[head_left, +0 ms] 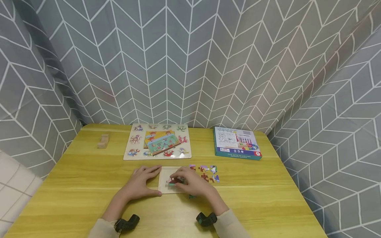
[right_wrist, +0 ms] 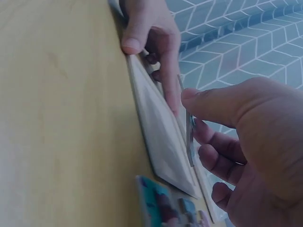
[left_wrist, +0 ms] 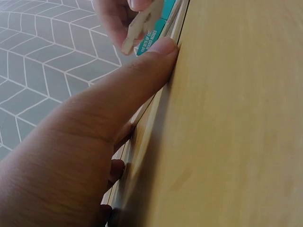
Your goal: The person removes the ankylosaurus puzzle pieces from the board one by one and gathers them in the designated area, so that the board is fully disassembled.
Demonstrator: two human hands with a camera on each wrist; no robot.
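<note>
A shallow wooden puzzle tray (head_left: 163, 188) lies on the table in front of me. My left hand (head_left: 140, 183) rests at its left side, thumb and forefinger spread along the edge and fingers fairly straight. Over the tray, my right hand (head_left: 191, 182) pinches a jigsaw piece (head_left: 176, 180) with dark red and green print. The right wrist view shows this piece (right_wrist: 190, 142) edge-on between thumb and fingers, raised above the tray. Its bare wooden back (left_wrist: 142, 26) faces the left wrist camera. Loose jigsaw pieces (head_left: 204, 177) lie just right of the tray, some hidden by my right hand.
Behind the tray lies a white board with animal pictures (head_left: 135, 132), with two colourful picture cards (head_left: 163, 144) on it. A teal-edged box (head_left: 237, 153) sits at the back right, small wooden blocks (head_left: 103, 141) at the back left. Patterned curtains (head_left: 190, 66) hang behind the table.
</note>
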